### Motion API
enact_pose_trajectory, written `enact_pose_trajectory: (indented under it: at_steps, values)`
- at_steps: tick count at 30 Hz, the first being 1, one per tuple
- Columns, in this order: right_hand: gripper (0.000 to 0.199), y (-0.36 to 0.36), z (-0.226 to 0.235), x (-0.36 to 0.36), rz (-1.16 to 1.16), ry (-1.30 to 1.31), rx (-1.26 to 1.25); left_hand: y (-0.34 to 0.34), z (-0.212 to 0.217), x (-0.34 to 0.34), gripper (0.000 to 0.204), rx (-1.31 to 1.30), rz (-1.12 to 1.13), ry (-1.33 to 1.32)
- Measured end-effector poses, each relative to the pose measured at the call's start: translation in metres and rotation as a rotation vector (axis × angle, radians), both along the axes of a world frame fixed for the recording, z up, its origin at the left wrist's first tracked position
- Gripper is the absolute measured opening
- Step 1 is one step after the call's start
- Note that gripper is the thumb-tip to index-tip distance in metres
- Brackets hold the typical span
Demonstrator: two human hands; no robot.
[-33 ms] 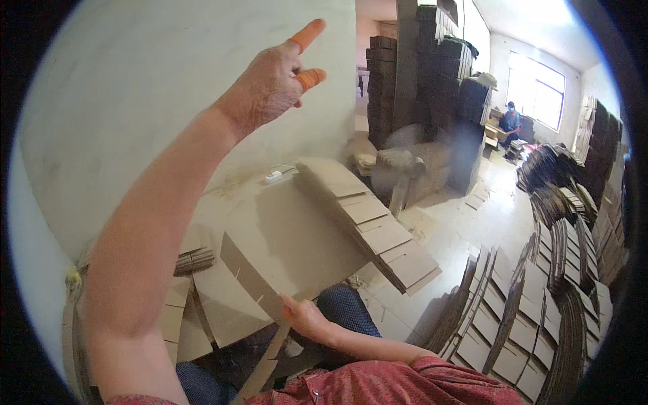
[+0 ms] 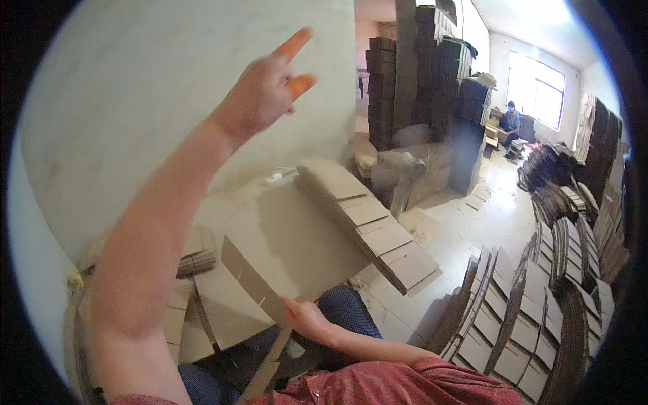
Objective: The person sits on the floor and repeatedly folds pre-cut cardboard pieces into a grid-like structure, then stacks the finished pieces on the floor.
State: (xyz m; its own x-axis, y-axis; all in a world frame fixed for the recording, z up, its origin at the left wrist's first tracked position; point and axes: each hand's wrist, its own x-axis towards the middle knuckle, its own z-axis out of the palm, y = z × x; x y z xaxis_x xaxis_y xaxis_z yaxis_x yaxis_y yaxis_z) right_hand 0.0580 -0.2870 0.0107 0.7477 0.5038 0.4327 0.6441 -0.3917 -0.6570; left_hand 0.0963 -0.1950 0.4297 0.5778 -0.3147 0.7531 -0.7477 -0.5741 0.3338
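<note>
My left hand (image 2: 260,94) is raised high in front of the pale wall, away from the cardboard. Two of its digits wear orange covers and stand apart, with nothing between them. Low at the middle, my right hand (image 2: 307,317) is closed on a long, narrow cardboard strip (image 2: 251,278) with a slot cut in it. Another length of cardboard strip (image 2: 263,374) runs from below that hand toward my lap; whether the two are joined, I cannot tell. Beyond the held strip lies a broad board surface (image 2: 297,229).
A row of stacked slotted cardboard pieces (image 2: 385,233) lines the board's right side. More cardboard stacks (image 2: 503,314) stand on the floor to my right. Piled bundles (image 2: 432,74) rise at the back. A small white power socket (image 2: 275,177) lies near the wall. A co-worker (image 2: 511,121) sits by the far window.
My left hand has dropped slightly and shifted a little to the left, blurred by motion. The right hand and its strip have stayed almost still.
</note>
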Motion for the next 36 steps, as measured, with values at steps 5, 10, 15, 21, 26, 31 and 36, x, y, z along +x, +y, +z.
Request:
enact_pose_trajectory:
  at_steps: [5, 10, 15, 21, 26, 31, 36]
  values:
    - [0.035, 0.001, 0.021, -0.005, 0.049, 0.035, -0.032, 0.07, -0.11, 0.029, 0.068, 0.244, 0.108, 0.016]
    - [0.037, -0.006, 0.007, -0.007, 0.008, -0.111, -0.034, 0.018, -0.049, -0.002, 0.072, 0.166, 0.023, 0.142]
    - [0.037, 0.002, 0.013, -0.008, 0.026, -0.131, -0.003, -0.027, 0.045, -0.018, 0.065, -0.098, -0.14, -0.007]
    - [0.044, -0.007, 0.019, -0.014, 0.074, -0.019, -0.082, -0.012, -0.037, 0.001, 0.068, 0.011, -0.056, 0.438]
    - [0.053, 0.001, 0.012, -0.018, 0.089, -0.022, -0.133, -0.005, -0.068, -0.015, 0.073, 0.074, -0.092, 0.496]
    - [0.053, 0.004, 0.016, -0.019, 0.071, -0.144, -0.019, -0.033, 0.013, -0.023, 0.073, -0.061, -0.266, 0.136]
    - [0.054, 0.003, 0.017, -0.02, 0.066, -0.113, -0.044, -0.027, -0.008, -0.011, 0.07, -0.118, -0.207, 0.411]
